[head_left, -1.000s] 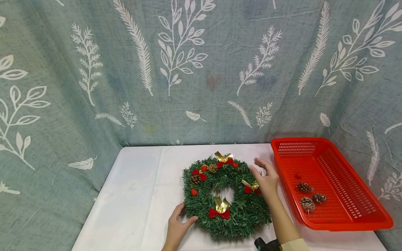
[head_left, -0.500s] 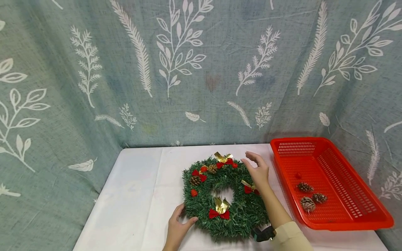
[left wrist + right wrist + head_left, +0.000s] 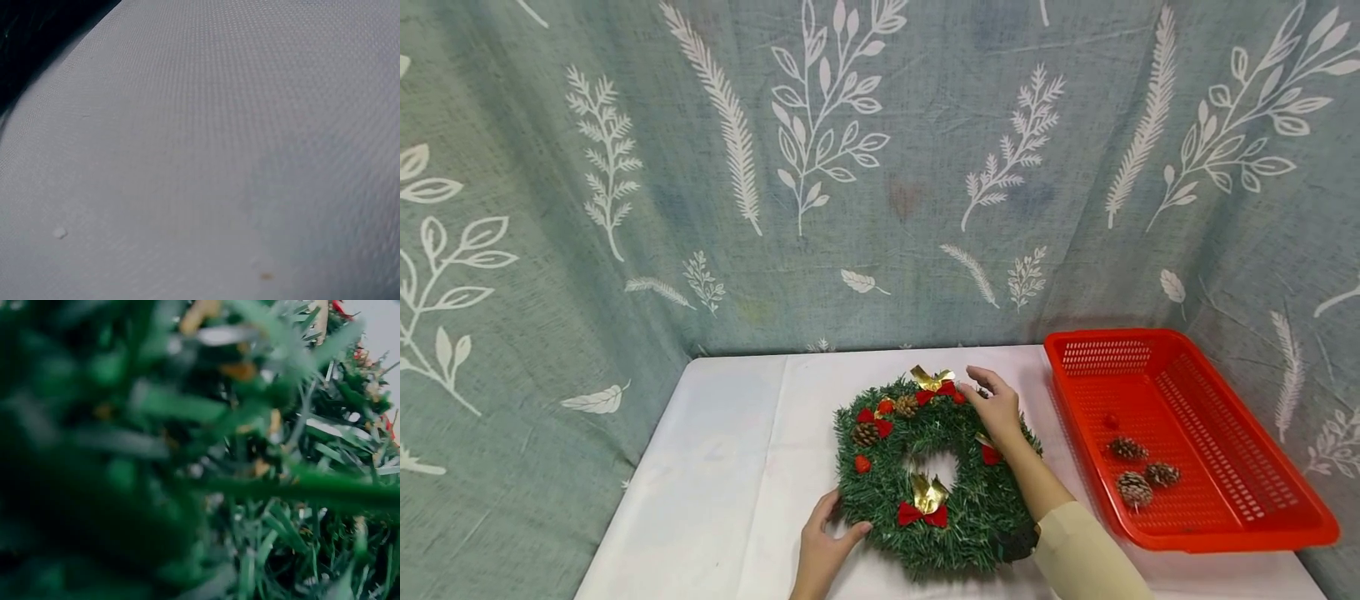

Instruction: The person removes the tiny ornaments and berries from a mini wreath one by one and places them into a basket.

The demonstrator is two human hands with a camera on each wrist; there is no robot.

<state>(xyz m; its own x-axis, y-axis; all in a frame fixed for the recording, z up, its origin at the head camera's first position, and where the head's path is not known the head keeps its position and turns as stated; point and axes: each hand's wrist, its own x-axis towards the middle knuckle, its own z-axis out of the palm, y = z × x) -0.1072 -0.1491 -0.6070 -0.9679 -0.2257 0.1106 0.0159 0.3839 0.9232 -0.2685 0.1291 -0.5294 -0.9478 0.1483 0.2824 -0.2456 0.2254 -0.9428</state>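
A green wreath [image 3: 887, 492] with red-and-gold bows, red berries and pine cones lies on the white tablecloth. Against its lower left edge rests my left hand [image 3: 826, 546], thumb and fingertips apart, with cloth showing between hand and greenery. Over the wreath's upper right is my right hand [image 3: 998, 414], its fingers arched and its fingertips near a red berry [image 3: 958, 398] and the top bow [image 3: 932, 383]. A small dark bit shows in the gap behind the right thumb; what it is I cannot tell. Blurred greenery [image 3: 262, 487] fills the right wrist view.
To the right of the wreath stands a red plastic basket [image 3: 1187, 450]. It holds loose pine cones [image 3: 1133, 489] and one red berry [image 3: 1112, 422]. A patterned grey-green curtain [image 3: 880, 317] hangs behind the table. Bare tablecloth [image 3: 715, 467] stretches to the left.
My right hand has moved left across the wreath's upper right part, from near the basket towards the top bow. The left hand and the wreath stay in place.
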